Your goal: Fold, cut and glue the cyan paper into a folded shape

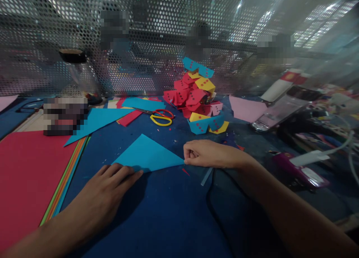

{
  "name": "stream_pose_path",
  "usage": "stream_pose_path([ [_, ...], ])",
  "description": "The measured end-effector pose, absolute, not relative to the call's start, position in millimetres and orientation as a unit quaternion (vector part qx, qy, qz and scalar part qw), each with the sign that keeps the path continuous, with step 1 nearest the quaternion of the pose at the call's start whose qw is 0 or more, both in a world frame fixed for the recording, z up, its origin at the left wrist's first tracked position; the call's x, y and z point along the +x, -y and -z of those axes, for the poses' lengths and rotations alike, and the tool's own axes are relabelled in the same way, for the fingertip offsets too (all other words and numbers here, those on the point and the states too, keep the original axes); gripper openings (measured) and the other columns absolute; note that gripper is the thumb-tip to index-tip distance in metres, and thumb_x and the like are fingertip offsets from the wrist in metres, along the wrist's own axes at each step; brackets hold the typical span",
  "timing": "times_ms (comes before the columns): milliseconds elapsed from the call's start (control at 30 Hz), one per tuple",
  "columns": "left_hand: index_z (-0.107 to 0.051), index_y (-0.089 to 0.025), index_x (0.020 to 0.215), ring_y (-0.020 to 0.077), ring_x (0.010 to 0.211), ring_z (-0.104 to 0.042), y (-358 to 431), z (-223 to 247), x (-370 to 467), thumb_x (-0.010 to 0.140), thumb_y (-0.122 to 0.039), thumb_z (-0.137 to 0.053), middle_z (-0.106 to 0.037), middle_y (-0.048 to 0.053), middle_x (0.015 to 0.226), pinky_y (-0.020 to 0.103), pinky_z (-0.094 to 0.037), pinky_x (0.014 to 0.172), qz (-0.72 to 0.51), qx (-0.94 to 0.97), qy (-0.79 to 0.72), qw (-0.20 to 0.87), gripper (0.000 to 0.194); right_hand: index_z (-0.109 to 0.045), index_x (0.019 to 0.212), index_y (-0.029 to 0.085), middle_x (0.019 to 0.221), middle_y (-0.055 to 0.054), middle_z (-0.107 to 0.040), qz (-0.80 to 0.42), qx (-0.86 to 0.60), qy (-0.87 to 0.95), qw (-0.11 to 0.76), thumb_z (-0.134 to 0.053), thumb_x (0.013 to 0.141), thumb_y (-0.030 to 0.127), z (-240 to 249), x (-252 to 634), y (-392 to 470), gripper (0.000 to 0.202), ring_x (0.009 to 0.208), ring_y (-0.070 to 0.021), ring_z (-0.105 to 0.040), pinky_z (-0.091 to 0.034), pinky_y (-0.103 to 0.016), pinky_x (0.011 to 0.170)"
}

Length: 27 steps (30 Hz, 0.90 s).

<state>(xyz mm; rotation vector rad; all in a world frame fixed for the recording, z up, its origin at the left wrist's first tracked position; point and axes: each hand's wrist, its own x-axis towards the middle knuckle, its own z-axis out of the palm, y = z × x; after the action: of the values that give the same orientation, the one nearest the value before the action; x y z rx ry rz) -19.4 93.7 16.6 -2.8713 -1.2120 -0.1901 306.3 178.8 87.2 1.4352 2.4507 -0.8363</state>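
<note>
A blue paper triangle [147, 153] lies on the dark blue table in front of me, one point facing away. My left hand [113, 185] rests on its near left edge, fingers extended and the thumb along the fold. At the right corner of the triangle is my right hand [200, 153], curled closed with its fingertips pressing on the paper's tip. Scissors [161, 116] with one red and one yellow handle lie beyond the triangle. Behind my right hand stands a pile of folded red, yellow and blue paper pieces [196, 97] with red and dark dots.
Large red sheets [25, 175] lie stacked over other colours at the left, beside another blue triangle [98, 121]. A glass jar [84, 78] stands behind. Pink paper [248, 108], a clear bottle [283, 104], a purple device [301, 170] and a black cable [210, 202] are at right.
</note>
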Motion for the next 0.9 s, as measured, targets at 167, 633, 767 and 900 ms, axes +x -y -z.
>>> stream_pose_path([
  [167, -0.057, -0.025, 0.142, 0.025, 0.103, -0.06, -93.6, -16.3, -19.4, 0.086, 0.003, -0.04, -0.068, 0.008, 0.125, 0.045, -0.05, 0.094, 0.073, -0.919, 0.389, -0.001, 0.065, -0.059, 0.082, 0.021, 0.087, -0.003, -0.068, 0.293, 0.497, -0.812, 0.087, -0.062, 0.086, 0.036, -90.6, 306.9, -178.0, 0.016, 0.073, -0.0167, -0.058, -0.036, -0.027, 0.062],
  [633, -0.057, -0.023, 0.14, 0.0243, 0.096, -0.059, -93.6, -18.5, -13.2, 0.103, -0.016, -0.042, -0.068, 0.008, 0.121, 0.043, -0.048, 0.085, 0.098, -0.922, 0.372, 0.032, 0.041, -0.063, 0.094, 0.023, 0.084, 0.0, -0.066, 0.325, 0.489, -0.805, 0.092, -0.06, 0.083, 0.027, -87.0, 312.7, -183.0, 0.013, 0.072, -0.016, -0.058, -0.036, -0.025, 0.057],
  [767, -0.059, -0.022, 0.137, 0.0238, 0.094, -0.059, -93.2, -19.2, -11.5, 0.103, -0.017, -0.042, -0.069, 0.007, 0.118, 0.043, -0.046, 0.084, 0.103, -0.922, 0.37, 0.039, 0.039, -0.064, 0.103, 0.021, 0.091, -0.002, -0.069, 0.329, 0.493, -0.805, 0.038, -0.057, 0.086, 0.026, -90.9, 316.4, -184.1, 0.02, 0.08, -0.0176, -0.062, -0.043, -0.025, 0.065],
  [900, -0.062, -0.021, 0.133, 0.0238, 0.092, -0.06, -93.3, -21.6, -9.6, 0.102, -0.016, -0.043, -0.07, 0.008, 0.115, 0.042, -0.046, 0.082, 0.098, -0.924, 0.366, 0.044, 0.037, -0.065, 0.105, 0.021, 0.11, -0.006, -0.07, 0.288, 0.481, -0.822, -0.096, -0.058, 0.092, 0.031, -100.9, 299.1, -174.1, 0.018, 0.101, -0.0203, -0.062, -0.046, -0.029, 0.086],
])
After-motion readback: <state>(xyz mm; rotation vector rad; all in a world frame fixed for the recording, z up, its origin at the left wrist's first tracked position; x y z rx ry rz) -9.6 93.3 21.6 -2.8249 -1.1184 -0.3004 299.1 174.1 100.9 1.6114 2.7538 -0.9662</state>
